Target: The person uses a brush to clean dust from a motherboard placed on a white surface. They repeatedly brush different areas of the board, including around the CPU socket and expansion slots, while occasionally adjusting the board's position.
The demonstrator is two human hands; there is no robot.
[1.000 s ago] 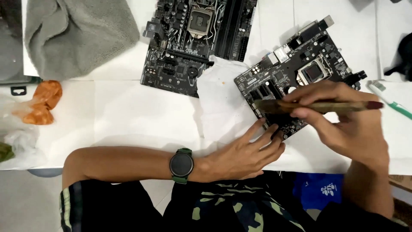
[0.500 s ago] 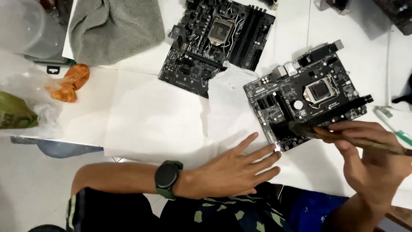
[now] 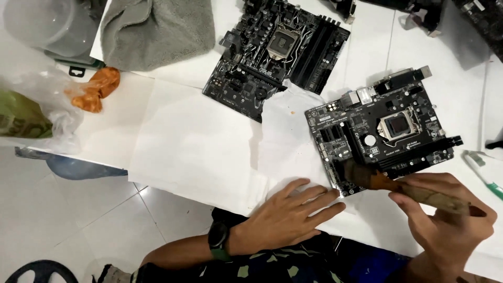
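Item: right hand [image 3: 445, 220] gripping a wooden-handled brush [image 3: 387, 181], bristles on the near motherboard's [image 3: 382, 133] 7 o'clock edge; left hand [image 3: 288, 215] open, flat on white paper [image 3: 199, 152] at the board's 8 o'clock; brushing underway, second motherboard [image 3: 277, 50] at 11 o'clock untouched.

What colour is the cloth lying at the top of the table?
The cloth is plain grey, seen in the head view.

A white worktable [image 3: 178, 68] under even, bright light stands over a floor of glossy white tiles [image 3: 68, 215] with thin dark grout lines, visible at the lower left.
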